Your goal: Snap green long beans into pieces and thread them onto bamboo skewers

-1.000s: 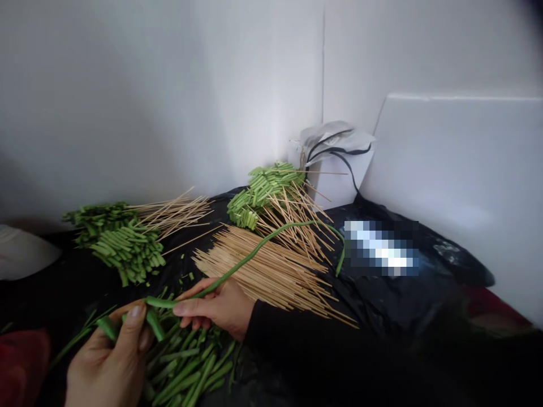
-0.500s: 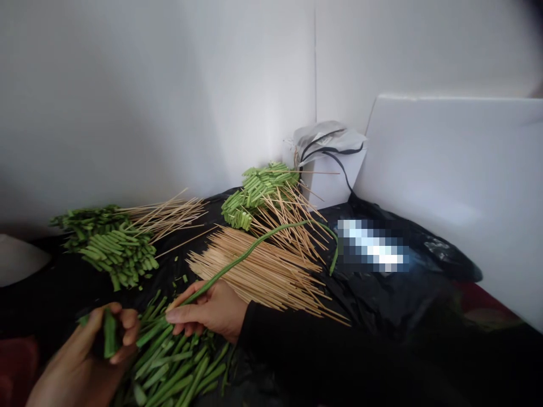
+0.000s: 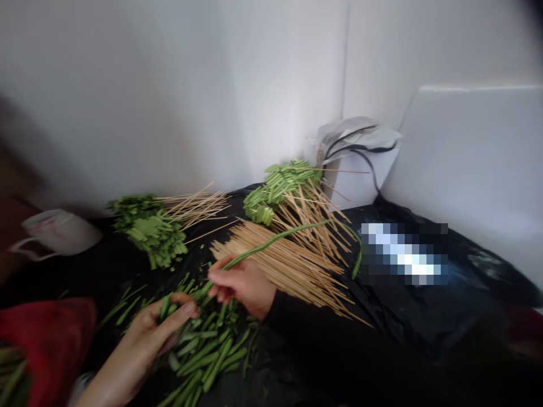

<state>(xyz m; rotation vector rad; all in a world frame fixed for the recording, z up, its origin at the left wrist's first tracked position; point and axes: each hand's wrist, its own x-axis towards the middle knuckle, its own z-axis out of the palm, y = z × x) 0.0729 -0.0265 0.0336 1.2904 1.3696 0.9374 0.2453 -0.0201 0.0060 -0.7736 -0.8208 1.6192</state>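
Note:
My right hand (image 3: 244, 282) pinches a long green bean (image 3: 271, 241) close to one end; the rest of it arcs over the skewers to the right. Close by on the left, my left hand (image 3: 148, 333) is closed around short green bean pieces (image 3: 167, 306), partly hidden by its fingers. Below both hands lies a heap of cut bean pieces (image 3: 216, 350). Loose bamboo skewers (image 3: 275, 271) are spread behind my right hand. Skewered bean pieces are stacked in one pile (image 3: 155, 232) on the left and another pile (image 3: 284, 183) at the back.
A white mug (image 3: 63, 232) lies tipped on the left. In front of it is a red bag (image 3: 59, 339) with green beans in it. Black plastic sheeting (image 3: 339, 356) covers the surface. A white box (image 3: 352, 181) topped with clear plastic stands by the wall.
The view has swung left, bringing the mug and more of the red bag in. My left hand has come nearer my right hand, which still pinches the long bean.

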